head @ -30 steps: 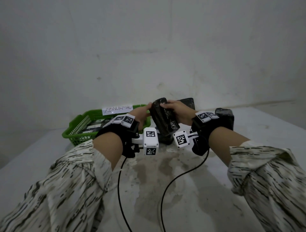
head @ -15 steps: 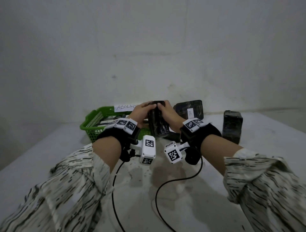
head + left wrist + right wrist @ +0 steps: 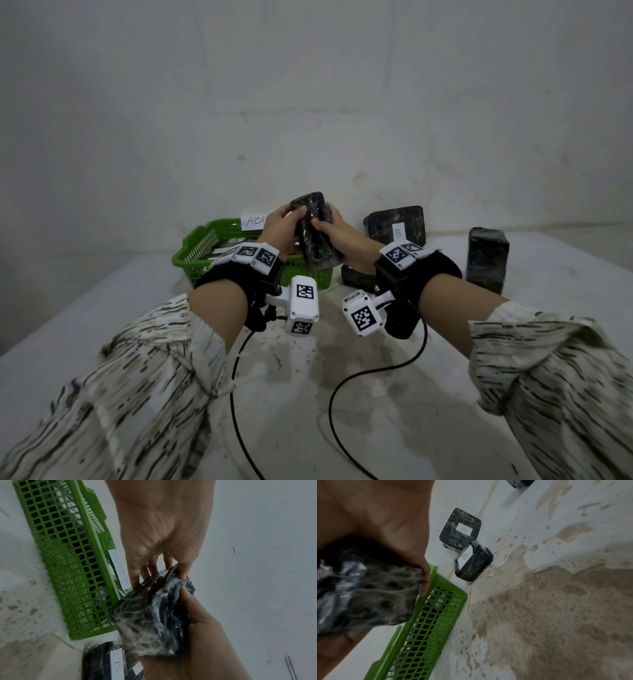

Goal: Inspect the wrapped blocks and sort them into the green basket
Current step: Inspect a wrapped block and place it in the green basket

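Both hands hold one wrapped block point(image 3: 313, 233) raised above the desk point(image 3: 376, 394), at about 12 o'clock from the wrists and just right of the green basket point(image 3: 191, 250). The left hand point(image 3: 279, 231) grips the block's upper left side, fingers curled round the far face and thumb on the near face. The right hand point(image 3: 337, 236) grips the right side, thumb pressed on the front. This two-sided grip appears chosen so the block can be turned and each face checked before sorting; the lift toward eye level serves the same purpose.

The block is dark, rectangular with rounded corners, and covered in tight, crinkled clear film that gives grey glints. It stands nearly upright, top tilted slightly left. No label shows on the visible faces.

The basket lies at 10 o'clock from the hands, with a white paper tag point(image 3: 255, 221) on its far rim and dark items inside. Its position beside the hands keeps the drop short. A labelled block point(image 3: 394, 222) marked "B" leans at 2 o'clock; an unlabelled block point(image 3: 488, 258) stands at 3 o'clock; another labelled block point(image 3: 473, 563) lies flat just beside the basket.
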`<state>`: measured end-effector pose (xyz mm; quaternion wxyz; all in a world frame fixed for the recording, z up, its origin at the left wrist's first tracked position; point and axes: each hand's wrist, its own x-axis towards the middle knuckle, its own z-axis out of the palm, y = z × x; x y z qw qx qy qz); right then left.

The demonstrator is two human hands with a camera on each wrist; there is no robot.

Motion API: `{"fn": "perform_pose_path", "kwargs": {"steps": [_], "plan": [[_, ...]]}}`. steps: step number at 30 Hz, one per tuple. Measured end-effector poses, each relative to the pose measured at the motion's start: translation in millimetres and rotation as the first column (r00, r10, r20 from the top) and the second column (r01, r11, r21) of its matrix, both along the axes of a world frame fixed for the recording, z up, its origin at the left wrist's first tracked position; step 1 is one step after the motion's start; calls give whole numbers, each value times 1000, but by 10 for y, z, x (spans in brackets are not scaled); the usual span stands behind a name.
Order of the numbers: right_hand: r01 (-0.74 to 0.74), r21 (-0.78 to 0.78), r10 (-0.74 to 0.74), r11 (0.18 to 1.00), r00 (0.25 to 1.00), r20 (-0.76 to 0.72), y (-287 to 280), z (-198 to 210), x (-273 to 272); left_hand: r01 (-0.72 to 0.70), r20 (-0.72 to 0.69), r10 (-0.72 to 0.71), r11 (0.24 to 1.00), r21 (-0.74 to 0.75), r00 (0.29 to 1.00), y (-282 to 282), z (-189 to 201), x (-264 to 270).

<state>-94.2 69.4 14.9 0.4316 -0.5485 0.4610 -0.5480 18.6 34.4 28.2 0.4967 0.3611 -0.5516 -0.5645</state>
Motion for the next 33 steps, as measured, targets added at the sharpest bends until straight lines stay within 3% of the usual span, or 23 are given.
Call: {"fn": "perform_pose_path", "kwargs": {"steps": [5, 11, 17, 24, 29, 33], "plan": [[7, -11, -7, 1000, 1000, -1, -24, -62, -9, 104, 66, -107, 994, 44, 992, -12, -39, 43], [-100, 79, 101, 992, 995, -5, -73, -48, -6, 39, 32, -39, 999, 6, 999, -129, -101, 57], [-95, 58, 93, 994, 995, 30, -115, -70, -44, 133, 31, -135, 990, 44, 990, -152, -170, 95], [-76, 81, 85, 994, 990, -114, -142, -109, -91, 56, 40, -58, 997, 53, 998, -158, -187, 112], [-44, 31, 49, 999, 983, -178, -79, -62, -105, -96, 205, 111, 992, -79, 973, -215, -151, 137], [27, -127, -47, 991, 987, -155, -10, 1, -66, 6, 50, -9, 998, 65, 999, -66, -44, 118]]}}
